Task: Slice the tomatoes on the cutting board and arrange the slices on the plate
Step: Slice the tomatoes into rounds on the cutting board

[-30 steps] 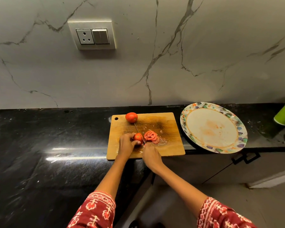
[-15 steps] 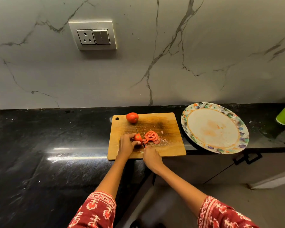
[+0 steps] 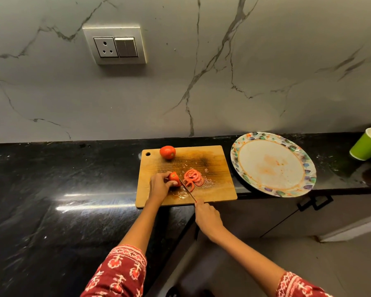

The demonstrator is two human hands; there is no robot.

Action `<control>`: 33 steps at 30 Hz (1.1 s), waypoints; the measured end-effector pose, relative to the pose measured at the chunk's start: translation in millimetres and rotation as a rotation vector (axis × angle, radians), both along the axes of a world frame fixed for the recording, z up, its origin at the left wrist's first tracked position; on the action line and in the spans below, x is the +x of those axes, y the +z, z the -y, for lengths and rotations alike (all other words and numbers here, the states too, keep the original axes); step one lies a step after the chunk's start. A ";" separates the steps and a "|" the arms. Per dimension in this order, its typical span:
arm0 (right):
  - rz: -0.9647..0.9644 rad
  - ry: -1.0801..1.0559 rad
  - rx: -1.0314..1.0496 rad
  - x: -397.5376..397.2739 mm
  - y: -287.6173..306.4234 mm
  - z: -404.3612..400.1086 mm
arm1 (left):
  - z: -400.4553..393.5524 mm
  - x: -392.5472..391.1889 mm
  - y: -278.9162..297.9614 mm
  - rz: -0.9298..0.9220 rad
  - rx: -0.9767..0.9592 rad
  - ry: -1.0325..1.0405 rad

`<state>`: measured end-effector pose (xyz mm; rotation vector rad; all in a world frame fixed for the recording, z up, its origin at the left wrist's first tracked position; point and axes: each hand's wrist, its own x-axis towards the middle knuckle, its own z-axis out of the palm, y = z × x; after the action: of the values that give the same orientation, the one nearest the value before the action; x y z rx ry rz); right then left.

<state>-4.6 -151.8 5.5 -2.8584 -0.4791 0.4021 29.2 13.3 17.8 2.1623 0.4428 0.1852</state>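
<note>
A wooden cutting board lies on the black counter. My left hand holds a partly cut tomato near the board's front left. My right hand grips a knife by its handle, just off the board's front edge; the blade lies against the tomato's cut face. A heap of tomato slices sits right of the blade, amid juice and seeds. A whole tomato rests at the board's back left. The round plate with a coloured rim lies to the right, stained and bare of slices.
A green paper cup stands at the far right of the counter. The marble wall with a socket panel rises right behind. The plate overhangs the counter's front edge above a cabinet handle.
My right hand has drawn the knife back towards me, off the board's front edge. One more slice has joined the heap. My left hand has stayed on the tomato.
</note>
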 end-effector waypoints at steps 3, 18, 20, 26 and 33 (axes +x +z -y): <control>-0.045 -0.050 0.118 6.4 7.3 1.5 | 0.6 0.7 -0.3 -0.009 0.001 -0.008; -0.082 -0.084 0.260 9.2 32.0 -20.4 | 1.4 -0.3 -6.9 -0.013 0.035 -0.054; -0.084 -0.089 0.246 9.9 33.0 -20.0 | 2.7 1.1 -5.4 -0.013 0.035 -0.060; -0.072 -0.098 0.179 9.3 34.5 -22.0 | 2.8 4.2 -2.5 -0.023 0.062 -0.091; -0.067 -0.115 0.182 20.8 33.3 -35.7 | 4.7 1.7 -0.4 0.017 0.080 -0.133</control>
<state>16.2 -116.2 38.8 -2.6716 -0.3191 0.4093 30.9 8.6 17.3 2.2578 0.2847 0.1496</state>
